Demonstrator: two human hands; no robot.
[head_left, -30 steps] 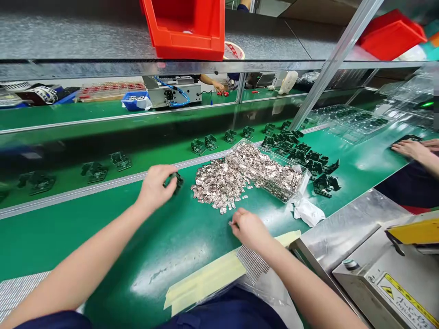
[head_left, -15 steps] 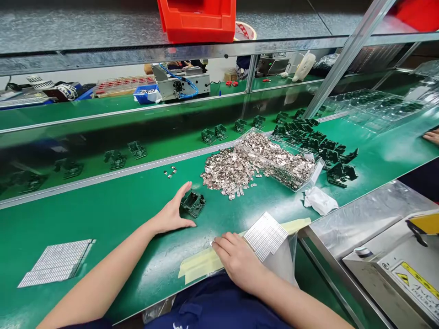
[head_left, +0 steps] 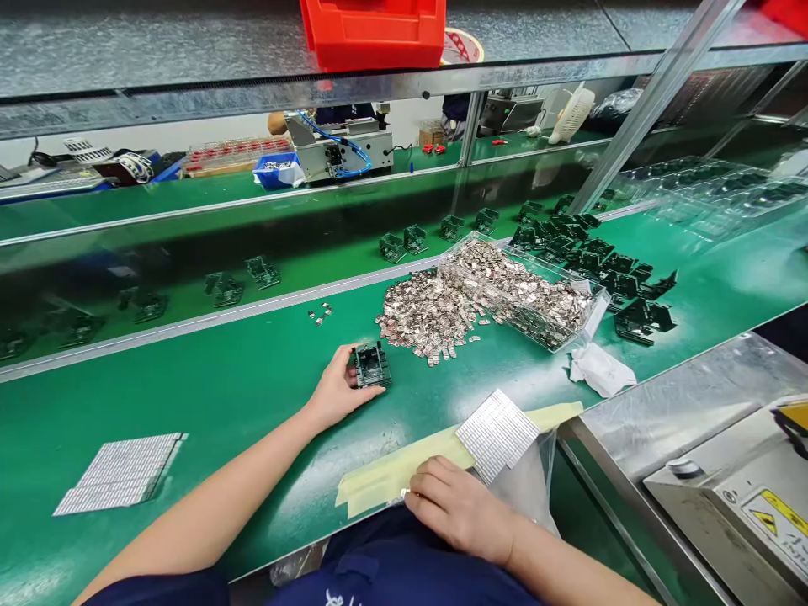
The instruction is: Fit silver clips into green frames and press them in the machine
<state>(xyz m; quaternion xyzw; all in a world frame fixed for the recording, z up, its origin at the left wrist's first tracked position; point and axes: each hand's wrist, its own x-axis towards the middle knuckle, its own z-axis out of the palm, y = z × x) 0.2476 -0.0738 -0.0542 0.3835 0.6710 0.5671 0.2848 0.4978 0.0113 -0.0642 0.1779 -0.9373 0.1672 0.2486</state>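
My left hand (head_left: 334,391) has its thumb and fingers around a small dark green, box-shaped part (head_left: 372,365) with an open frame, at the green bench's middle. Closed near the bench's front edge, my right hand (head_left: 451,505) has a tiny pale silvery piece (head_left: 404,495) showing at its fingertips. Its exact kind is too small to make out. Just beyond that hand, a sheet of silver strips (head_left: 497,433) lies over yellow tape (head_left: 404,473). Past the green part is a heap of small metal pieces (head_left: 429,311), spilling from a clear tray (head_left: 571,337).
More dark green parts (head_left: 622,278) are piled to the right, and a crumpled white wrap (head_left: 602,370) is beside the tray. Another silver strip sheet (head_left: 123,473) lies at left. A metal-framed shelf with a red bin (head_left: 382,38) crosses overhead; a steel machine (head_left: 725,480) stands right.
My left hand has closed on the dark green part, which has turned and tipped up. My right hand stays closed near the front edge. The view has shifted slightly.
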